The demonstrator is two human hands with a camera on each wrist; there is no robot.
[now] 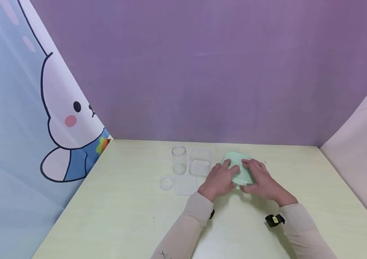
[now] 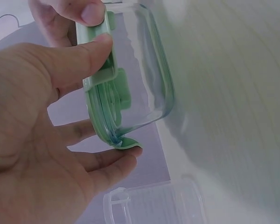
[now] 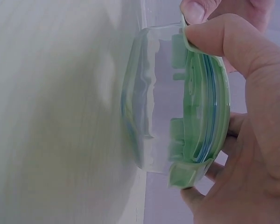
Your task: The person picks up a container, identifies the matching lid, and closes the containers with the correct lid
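A glass container (image 1: 239,178) with a green lid (image 1: 235,159) sits on the table, right of centre. My left hand (image 1: 226,172) grips its left side and my right hand (image 1: 251,169) grips its right side. In the left wrist view my left thumb (image 2: 79,53) presses a green latch flap (image 2: 99,56) while the fingers curl round the lid's rim (image 2: 105,126). From the right wrist camera, my right thumb (image 3: 214,35) pinches another latch of the lid (image 3: 203,107) over the clear glass body (image 3: 147,107).
Left of the hands stand a clear glass jar (image 1: 179,159) and a clear square box (image 1: 200,162). In front of them lie a round clear lid (image 1: 166,183) and a square clear lid (image 1: 185,184). Cloth walls enclose the pale table (image 1: 122,216).
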